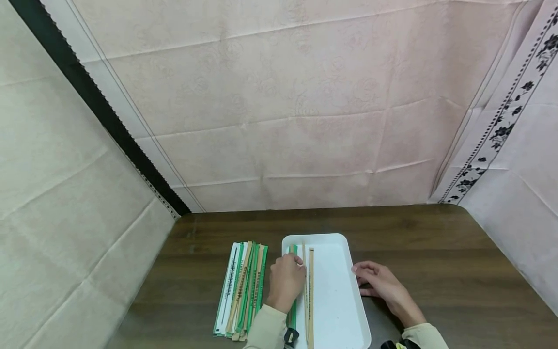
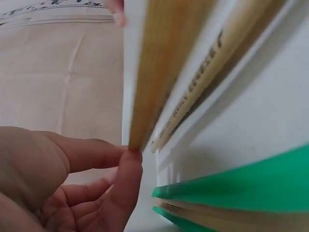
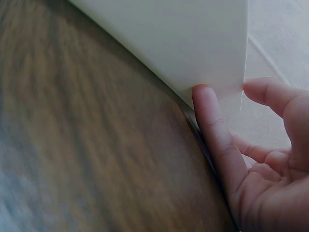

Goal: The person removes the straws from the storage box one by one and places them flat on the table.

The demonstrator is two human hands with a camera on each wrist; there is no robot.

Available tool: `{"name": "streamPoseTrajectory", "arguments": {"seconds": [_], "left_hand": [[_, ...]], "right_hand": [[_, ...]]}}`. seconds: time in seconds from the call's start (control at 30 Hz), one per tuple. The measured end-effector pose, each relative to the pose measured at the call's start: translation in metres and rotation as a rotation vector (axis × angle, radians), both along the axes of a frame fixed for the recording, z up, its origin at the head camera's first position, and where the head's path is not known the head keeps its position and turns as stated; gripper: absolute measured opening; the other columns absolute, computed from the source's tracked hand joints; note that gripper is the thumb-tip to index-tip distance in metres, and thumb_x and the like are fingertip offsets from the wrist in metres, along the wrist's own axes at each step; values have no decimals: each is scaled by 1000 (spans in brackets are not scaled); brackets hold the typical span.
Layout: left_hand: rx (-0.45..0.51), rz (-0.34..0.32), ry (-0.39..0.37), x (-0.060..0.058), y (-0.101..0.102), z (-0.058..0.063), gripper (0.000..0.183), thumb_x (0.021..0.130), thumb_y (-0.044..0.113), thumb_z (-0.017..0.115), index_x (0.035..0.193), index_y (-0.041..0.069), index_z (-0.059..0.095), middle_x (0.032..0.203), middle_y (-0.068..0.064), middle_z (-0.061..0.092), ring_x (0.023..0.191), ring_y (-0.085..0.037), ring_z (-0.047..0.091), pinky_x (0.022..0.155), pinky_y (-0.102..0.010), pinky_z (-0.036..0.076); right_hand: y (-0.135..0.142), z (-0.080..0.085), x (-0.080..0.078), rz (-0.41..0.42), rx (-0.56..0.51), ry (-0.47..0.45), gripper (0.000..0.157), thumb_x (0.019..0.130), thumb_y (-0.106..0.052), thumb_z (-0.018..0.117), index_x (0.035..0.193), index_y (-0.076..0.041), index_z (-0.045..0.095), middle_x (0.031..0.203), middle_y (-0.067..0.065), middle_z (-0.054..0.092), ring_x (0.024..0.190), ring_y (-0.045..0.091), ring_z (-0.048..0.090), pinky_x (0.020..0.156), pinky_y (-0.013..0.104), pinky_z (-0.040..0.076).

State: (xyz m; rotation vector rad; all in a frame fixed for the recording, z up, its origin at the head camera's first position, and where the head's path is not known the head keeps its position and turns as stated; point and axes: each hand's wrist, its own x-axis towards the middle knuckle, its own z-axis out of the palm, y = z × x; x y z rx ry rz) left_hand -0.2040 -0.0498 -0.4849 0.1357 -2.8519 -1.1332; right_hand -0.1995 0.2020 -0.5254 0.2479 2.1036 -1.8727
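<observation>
In the head view my left hand (image 1: 286,277) is over the left part of a white tray (image 1: 335,300). Its thumb and a finger pinch the end of a slim tan stick (image 2: 164,58), raised on edge in the left wrist view. Beside it in the tray lies another tan stick (image 2: 207,67) with dark printed lettering. A green strip (image 2: 236,181) with tan layers at its edge also lies there, partly under my left hand. My right hand (image 1: 383,286) grips the tray's right side, with the thumb (image 3: 207,106) on the outer wall and a fingertip at the rim.
Left of the tray, a row of long white, green and tan strips (image 1: 244,291) lies side by side, some with printed lettering. The wooden table (image 1: 410,242) is bounded by pale cloth walls (image 1: 283,121) at the back and sides.
</observation>
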Motion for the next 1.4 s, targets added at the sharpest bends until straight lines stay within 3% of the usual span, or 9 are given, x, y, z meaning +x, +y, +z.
{"name": "streamPoseTrajectory", "arguments": {"seconds": [0.07, 0.17, 0.33, 0.53, 0.7, 0.83, 1.0, 1.2, 1.4], "left_hand": [[90, -31, -21, -1, -4, 0, 4, 96, 12, 76, 95, 8, 76, 72, -1, 70, 59, -13, 63, 52, -31, 52], [301, -99, -61, -3, -12, 0, 6, 98, 11, 74, 99, 5, 76, 71, 1, 70, 59, -12, 66, 54, -27, 54], [632, -161, -142, -7, -24, -1, 10, 100, 7, 71, 106, -1, 74, 86, -8, 75, 68, -14, 70, 64, -29, 62], [794, -145, -174, -12, -36, 1, 24, 101, 13, 72, 118, -4, 71, 93, -9, 76, 75, -13, 70, 69, -30, 63], [848, -136, -184, -16, -47, 8, 27, 101, 15, 73, 121, -3, 71, 90, -5, 76, 74, -10, 68, 65, -23, 60], [832, -131, -185, -16, -61, 11, 31, 102, 17, 72, 124, -4, 71, 90, -4, 75, 75, -10, 67, 66, -22, 60], [790, -102, -151, -15, -85, 14, 32, 105, 17, 67, 127, -6, 69, 93, -5, 74, 78, -10, 67, 69, -23, 60], [732, -16, -118, -15, -115, 17, 32, 107, 15, 65, 125, -10, 68, 87, -4, 67, 74, -10, 61, 65, -23, 57], [617, 45, -113, -12, -146, 16, 29, 108, 18, 63, 117, -9, 70, 84, -4, 67, 72, -10, 60, 64, -24, 55]], "right_hand": [[0, 0, 0, -6, -3, -1, 46, 103, -30, 70, 131, 6, 62, 105, 10, 72, 92, 21, 69, 79, 37, 64], [1, -2, 0, -2, -8, 8, 46, 104, -28, 69, 132, 7, 60, 104, 9, 72, 92, 21, 69, 78, 36, 64], [1, -4, 0, 6, -11, 18, 46, 105, -28, 67, 133, 8, 59, 103, 9, 72, 92, 21, 68, 78, 36, 64], [0, -3, 0, 12, -10, 13, 47, 105, -28, 67, 134, 8, 59, 103, 8, 72, 92, 20, 69, 78, 36, 64], [0, 0, 1, 14, -9, 6, 49, 105, -31, 68, 135, 7, 59, 106, 10, 72, 93, 21, 69, 80, 37, 63], [1, 0, 0, 18, -9, 3, 52, 105, -34, 68, 136, 6, 59, 109, 11, 72, 94, 22, 69, 81, 39, 64], [2, 0, 1, 27, -16, 6, 52, 105, -34, 67, 136, 7, 59, 108, 11, 72, 95, 22, 69, 81, 39, 63], [3, -1, 1, 28, -21, 2, 51, 105, -34, 67, 136, 6, 59, 108, 10, 72, 95, 22, 70, 81, 38, 63], [3, -2, 1, 28, -33, 3, 50, 105, -33, 67, 136, 6, 59, 106, 10, 72, 94, 22, 70, 80, 38, 63]]}}
